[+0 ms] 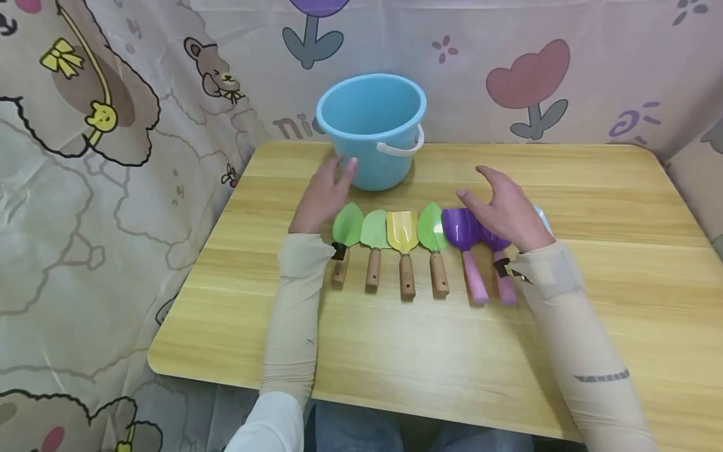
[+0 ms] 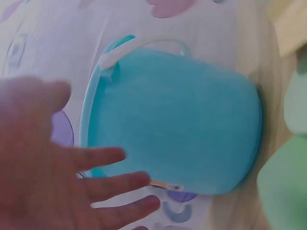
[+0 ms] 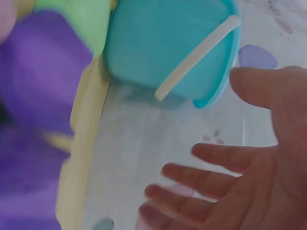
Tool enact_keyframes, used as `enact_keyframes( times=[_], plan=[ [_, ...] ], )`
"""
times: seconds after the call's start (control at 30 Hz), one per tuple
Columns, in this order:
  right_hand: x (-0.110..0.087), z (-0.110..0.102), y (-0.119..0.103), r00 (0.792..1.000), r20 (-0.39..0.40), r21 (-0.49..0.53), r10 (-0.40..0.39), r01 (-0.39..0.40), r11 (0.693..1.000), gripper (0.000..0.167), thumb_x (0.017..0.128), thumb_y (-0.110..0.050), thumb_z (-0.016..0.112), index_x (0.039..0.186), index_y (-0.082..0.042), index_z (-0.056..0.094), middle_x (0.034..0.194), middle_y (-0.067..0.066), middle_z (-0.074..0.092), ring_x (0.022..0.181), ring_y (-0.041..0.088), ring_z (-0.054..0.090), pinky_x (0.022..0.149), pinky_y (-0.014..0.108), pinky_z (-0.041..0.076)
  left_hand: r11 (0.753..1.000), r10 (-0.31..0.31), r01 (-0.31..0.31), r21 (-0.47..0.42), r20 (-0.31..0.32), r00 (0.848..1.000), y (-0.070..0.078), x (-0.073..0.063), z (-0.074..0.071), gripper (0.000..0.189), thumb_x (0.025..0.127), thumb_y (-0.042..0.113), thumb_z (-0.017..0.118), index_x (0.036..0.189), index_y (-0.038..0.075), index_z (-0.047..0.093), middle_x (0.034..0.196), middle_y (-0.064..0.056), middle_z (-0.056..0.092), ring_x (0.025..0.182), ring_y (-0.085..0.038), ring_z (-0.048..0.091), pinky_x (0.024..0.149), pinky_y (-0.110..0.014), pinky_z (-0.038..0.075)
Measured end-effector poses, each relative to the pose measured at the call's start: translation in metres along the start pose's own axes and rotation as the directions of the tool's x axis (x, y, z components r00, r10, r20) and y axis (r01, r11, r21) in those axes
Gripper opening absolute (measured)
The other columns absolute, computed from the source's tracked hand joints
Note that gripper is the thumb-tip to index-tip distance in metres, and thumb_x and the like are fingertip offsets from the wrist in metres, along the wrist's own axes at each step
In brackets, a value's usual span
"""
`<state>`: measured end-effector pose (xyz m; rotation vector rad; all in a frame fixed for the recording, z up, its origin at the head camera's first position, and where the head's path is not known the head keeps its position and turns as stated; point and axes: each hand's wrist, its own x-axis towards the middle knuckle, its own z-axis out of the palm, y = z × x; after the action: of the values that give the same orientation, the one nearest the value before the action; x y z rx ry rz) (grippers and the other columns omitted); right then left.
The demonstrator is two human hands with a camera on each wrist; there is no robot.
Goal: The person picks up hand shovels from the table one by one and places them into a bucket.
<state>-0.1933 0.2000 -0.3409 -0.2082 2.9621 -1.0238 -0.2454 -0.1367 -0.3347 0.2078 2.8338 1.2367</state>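
Note:
A light blue bucket (image 1: 377,164) with a white handle (image 1: 403,150) stands upright near the back of the table. My left hand (image 1: 323,199) is at its left side, fingers spread and holding nothing; the left wrist view shows the fingers (image 2: 117,184) overlapping the bucket (image 2: 177,120). Above the purple shovels hovers my right hand (image 1: 508,212), its fingers (image 3: 204,182) extended and apart, nothing in them. Below the bucket lies a row of small garden shovels: green ones, a yellow one (image 1: 402,231) with a wooden handle, and purple ones (image 1: 461,229) with pink handles.
A pale blue piece (image 1: 543,218) shows partly behind my right hand. The wooden table (image 1: 395,358) has a curtain (image 1: 452,81) with flowers and bears close behind it and along its left side.

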Motion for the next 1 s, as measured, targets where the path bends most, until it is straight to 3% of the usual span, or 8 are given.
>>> enact_keyframes(
  times=[0.1, 0.2, 0.33, 0.43, 0.57, 0.73, 0.83, 1.0],
  plan=[
    [-0.001, 0.001, -0.006, 0.998, -0.048, 0.111, -0.044, 0.049, 0.993, 0.072, 0.103, -0.055, 0.054, 0.157, -0.009, 0.042, 0.162, 0.019, 0.044, 0.149, 0.044, 0.041, 0.12, 0.064, 0.035, 0.986, -0.078, 0.064, -0.152, -0.095, 0.992, -0.003, 0.002, -0.005, 0.076, 0.103, 0.072, 0.029, 0.159, 0.022, 0.035, 0.163, -0.006, 0.043, 0.15, -0.028, 0.042, 0.122, -0.055, 0.036],
    [-0.001, 0.003, -0.012, 0.994, -0.097, 0.247, -0.059, 0.082, 0.965, 0.062, 0.103, -0.05, 0.057, 0.15, -0.01, 0.053, 0.156, 0.015, 0.053, 0.144, 0.037, 0.05, 0.118, 0.058, 0.042, 0.955, -0.145, 0.089, -0.282, -0.185, 0.972, -0.005, 0.004, -0.008, 0.066, 0.105, 0.067, 0.034, 0.155, 0.023, 0.041, 0.158, -0.005, 0.048, 0.145, -0.025, 0.046, 0.119, -0.052, 0.04],
    [0.006, 0.009, -0.021, 0.992, -0.119, 0.422, -0.035, 0.083, 0.903, 0.054, 0.104, -0.045, 0.059, 0.145, -0.009, 0.058, 0.15, 0.013, 0.058, 0.14, 0.029, 0.055, 0.12, 0.05, 0.044, 0.91, -0.187, 0.06, -0.41, -0.276, 0.943, -0.007, 0.005, -0.013, 0.06, 0.107, 0.06, 0.039, 0.152, 0.021, 0.044, 0.155, -0.006, 0.049, 0.141, -0.025, 0.05, 0.117, -0.048, 0.042],
    [0.022, 0.014, -0.028, 0.996, -0.093, 0.501, -0.013, 0.058, 0.863, 0.054, 0.105, -0.042, 0.058, 0.148, -0.009, 0.055, 0.152, 0.014, 0.056, 0.139, 0.029, 0.056, 0.119, 0.047, 0.045, 0.89, -0.201, 0.048, -0.453, -0.297, 0.934, -0.01, 0.005, -0.014, 0.059, 0.107, 0.057, 0.041, 0.153, 0.019, 0.042, 0.156, -0.006, 0.047, 0.143, -0.025, 0.048, 0.119, -0.046, 0.041],
    [0.054, 0.015, -0.04, 0.998, -0.066, 0.515, 0.004, 0.031, 0.856, 0.059, 0.106, -0.042, 0.056, 0.154, -0.009, 0.046, 0.161, 0.012, 0.047, 0.146, 0.029, 0.051, 0.121, 0.043, 0.042, 0.887, -0.221, 0.077, -0.455, -0.271, 0.937, -0.018, 0.009, -0.015, 0.062, 0.107, 0.058, 0.04, 0.154, 0.018, 0.037, 0.16, -0.008, 0.041, 0.146, -0.025, 0.043, 0.121, -0.046, 0.039],
    [0.093, 0.009, -0.059, 0.997, -0.042, 0.531, 0.063, -0.031, 0.847, 0.07, 0.105, -0.049, 0.053, 0.163, -0.015, 0.03, 0.17, 0.004, 0.032, 0.154, 0.024, 0.039, 0.127, 0.04, 0.034, 0.875, -0.219, 0.059, -0.48, -0.284, 0.933, -0.018, 0.028, -0.024, 0.066, 0.106, 0.06, 0.04, 0.157, 0.019, 0.033, 0.161, -0.008, 0.04, 0.146, -0.025, 0.042, 0.123, -0.045, 0.037],
    [0.111, 0.009, -0.068, 0.995, -0.026, 0.614, 0.101, -0.064, 0.787, 0.07, 0.107, -0.045, 0.052, 0.164, -0.013, 0.027, 0.171, 0.005, 0.03, 0.156, 0.022, 0.035, 0.127, 0.038, 0.033, 0.847, -0.205, 0.024, -0.532, -0.285, 0.936, -0.016, 0.042, -0.029, 0.066, 0.107, 0.058, 0.04, 0.159, 0.019, 0.031, 0.163, -0.007, 0.038, 0.148, -0.024, 0.04, 0.124, -0.043, 0.036],
    [0.129, 0.014, -0.078, 0.995, 0.032, 0.767, 0.097, -0.086, 0.636, 0.061, 0.109, -0.035, 0.051, 0.162, -0.011, 0.032, 0.169, 0.008, 0.034, 0.155, 0.023, 0.037, 0.125, 0.036, 0.038, 0.837, -0.187, 0.022, -0.546, -0.249, 0.95, -0.012, 0.048, -0.032, 0.068, 0.108, 0.058, 0.034, 0.164, 0.02, 0.025, 0.17, -0.003, 0.028, 0.154, -0.023, 0.033, 0.128, -0.044, 0.03]
  ],
)
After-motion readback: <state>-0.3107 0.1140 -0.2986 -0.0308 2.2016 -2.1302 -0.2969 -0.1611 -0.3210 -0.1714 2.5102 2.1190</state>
